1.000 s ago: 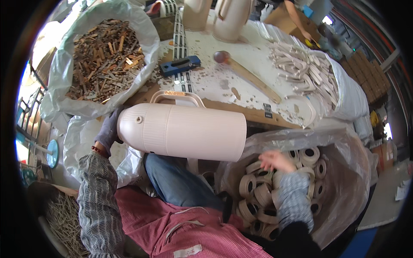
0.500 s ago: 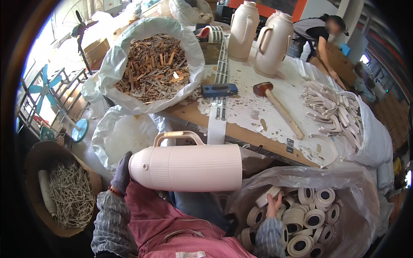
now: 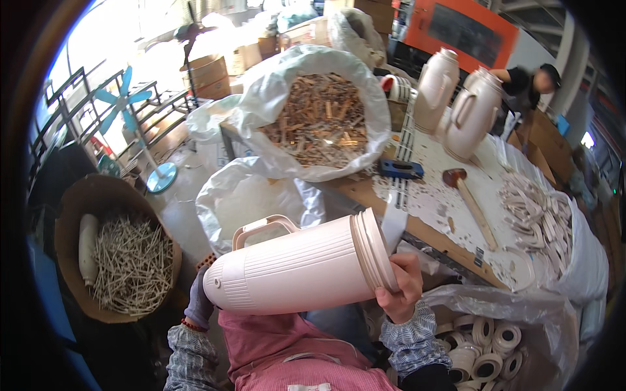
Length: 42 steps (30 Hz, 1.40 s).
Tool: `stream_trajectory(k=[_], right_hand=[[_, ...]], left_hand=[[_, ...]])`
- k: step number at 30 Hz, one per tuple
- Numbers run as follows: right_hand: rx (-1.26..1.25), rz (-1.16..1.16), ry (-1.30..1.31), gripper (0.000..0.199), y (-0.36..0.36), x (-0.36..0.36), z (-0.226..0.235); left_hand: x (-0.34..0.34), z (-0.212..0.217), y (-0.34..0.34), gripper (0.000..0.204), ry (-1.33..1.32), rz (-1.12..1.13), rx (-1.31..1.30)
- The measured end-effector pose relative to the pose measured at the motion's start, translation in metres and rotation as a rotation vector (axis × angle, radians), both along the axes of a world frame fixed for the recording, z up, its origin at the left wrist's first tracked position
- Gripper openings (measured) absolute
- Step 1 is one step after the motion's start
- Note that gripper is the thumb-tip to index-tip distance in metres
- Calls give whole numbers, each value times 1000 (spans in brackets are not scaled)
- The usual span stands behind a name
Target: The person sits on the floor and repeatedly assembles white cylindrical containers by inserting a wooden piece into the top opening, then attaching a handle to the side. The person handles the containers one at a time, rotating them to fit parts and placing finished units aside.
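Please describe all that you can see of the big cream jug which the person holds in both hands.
The jug is a tall, pale cream body, plastic by its look, with fine ribs along its side and a looped handle on top. It lies nearly horizontal, its domed end toward the person's left and a little lower. The other end is ringed by a grooved rim. The left hand, in a dark glove, supports the domed end; the bare right hand grips the rim end. It is held above the person's lap, touching nothing else.

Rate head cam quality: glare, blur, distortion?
Head view: window light blows out the upper left around the fan; fisheye bends the table edge, black vignette at corners; the jug and right hand are sharp; the far person is motion-blurred.
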State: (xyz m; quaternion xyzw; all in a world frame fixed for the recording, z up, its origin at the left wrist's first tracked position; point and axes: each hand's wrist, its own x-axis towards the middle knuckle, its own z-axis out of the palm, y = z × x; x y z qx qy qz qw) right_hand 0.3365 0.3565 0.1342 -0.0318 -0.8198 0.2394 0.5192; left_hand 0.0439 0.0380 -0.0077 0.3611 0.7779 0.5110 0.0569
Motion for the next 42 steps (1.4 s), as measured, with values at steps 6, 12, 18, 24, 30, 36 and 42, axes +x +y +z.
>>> stream_trajectory(k=[6, 12, 18, 24, 30, 36, 42], right_hand=[[-12, 59, -26, 36, -21, -25, 12], [72, 171, -111, 37, -30, -16, 34], [-599, 4, -79, 33, 0, -28, -18], [-1450, 422, -311, 37, 39, -69, -82], [-680, 110, 108, 42, -19, -74, -39], [-1508, 497, -679, 37, 13, -57, -206], [-757, 49, -146, 21, 139, 57, -62]], left_hand=[[-3, -23, -34, 41, -196, -66, -1], [3, -25, -34, 50, 14, -201, -265], [10, 33, -13, 33, -309, 209, 536], [68, 186, -17, 27, 827, -56, 172], [18, 170, 15, 35, 95, 114, 183], [71, 303, 59, 23, 921, -607, -10], [43, 291, 77, 40, 357, -366, -669]])
